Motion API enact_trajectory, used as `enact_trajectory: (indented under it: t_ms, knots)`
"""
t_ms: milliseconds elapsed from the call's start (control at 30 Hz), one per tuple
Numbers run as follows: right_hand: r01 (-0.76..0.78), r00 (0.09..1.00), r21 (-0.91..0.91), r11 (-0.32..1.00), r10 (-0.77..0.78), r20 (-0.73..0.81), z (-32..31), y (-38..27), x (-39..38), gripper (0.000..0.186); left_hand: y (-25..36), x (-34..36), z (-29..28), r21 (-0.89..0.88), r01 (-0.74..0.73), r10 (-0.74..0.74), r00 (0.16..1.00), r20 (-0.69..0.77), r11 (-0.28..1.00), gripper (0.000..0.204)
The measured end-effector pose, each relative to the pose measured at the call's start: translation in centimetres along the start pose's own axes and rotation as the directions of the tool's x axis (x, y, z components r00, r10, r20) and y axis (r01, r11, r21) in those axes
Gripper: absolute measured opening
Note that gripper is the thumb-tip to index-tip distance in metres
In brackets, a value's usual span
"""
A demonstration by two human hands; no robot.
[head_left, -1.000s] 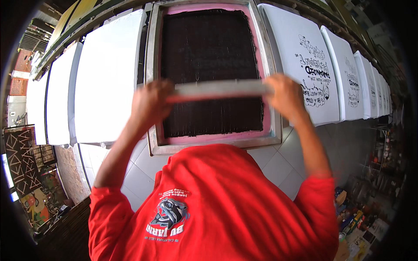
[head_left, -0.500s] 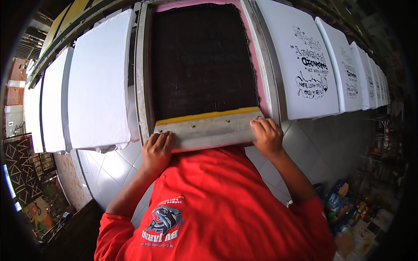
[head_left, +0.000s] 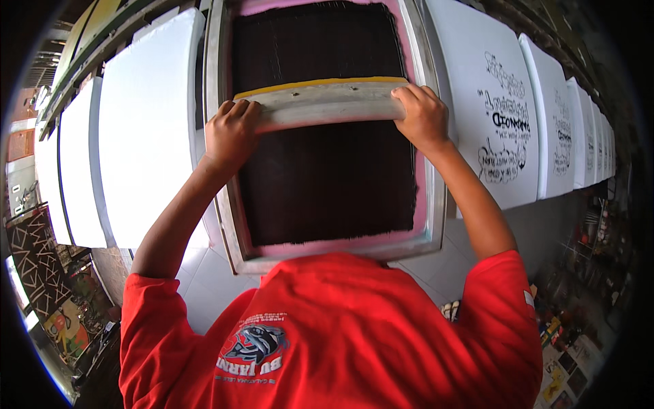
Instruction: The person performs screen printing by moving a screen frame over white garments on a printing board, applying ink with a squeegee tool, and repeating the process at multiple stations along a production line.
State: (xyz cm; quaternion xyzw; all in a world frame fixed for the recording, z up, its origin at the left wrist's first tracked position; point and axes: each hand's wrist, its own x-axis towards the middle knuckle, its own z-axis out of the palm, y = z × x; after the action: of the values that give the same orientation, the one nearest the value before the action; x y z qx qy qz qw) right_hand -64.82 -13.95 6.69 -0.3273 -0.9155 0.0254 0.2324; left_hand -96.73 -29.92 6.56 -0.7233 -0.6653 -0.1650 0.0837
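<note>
Head view: squeegee (head_left: 325, 108) lies crosswise over dark screen (head_left: 330, 184); left hand (head_left: 231, 135) and right hand (head_left: 425, 119) have fingers clamped on its opposite ends.

Layout, seen from above

Screen frame (head_left: 216, 68) lies directly before the torso (head_left: 354, 327). Squeegee (head_left: 327, 105) spans its opening crosswise; left hand (head_left: 231, 133) at the left end, right hand (head_left: 424, 117) at the right. Left-hand panels (head_left: 146, 136) and right-hand panels (head_left: 473, 88) flank the frame in rows. Floor (head_left: 211, 286) lies below.
</note>
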Motion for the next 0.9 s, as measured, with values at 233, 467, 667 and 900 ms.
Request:
enact_trajectory:
  t_ms: [233,467,667,900]
  knots:
    - [0.040,0.999,-0.031,0.999,-0.039,0.015,3.3,5.2,9.3,0.027,-5.8,8.3,3.6,0.054,0.019,-0.018,1.000,-0.019,0.998,0.024]
    - [0.020,0.970,-0.102,0.995,0.005,0.244,3.0,9.3,20.6,0.034,-12.2,19.3,2.3,0.104,0.061,-0.085,0.967,0.241,0.993,0.028]
    - [0.045,0.962,-0.097,0.994,-0.017,0.272,-3.8,7.6,20.1,0.041,-9.0,19.8,-4.3,0.112,0.094,-0.119,0.962,0.246,0.989,0.029]
    - [-0.047,0.972,-0.069,0.997,0.062,0.227,-11.1,-1.6,3.6,0.031,0.9,3.5,-9.7,-0.064,0.108,-0.098,0.985,0.144,0.992,0.027]
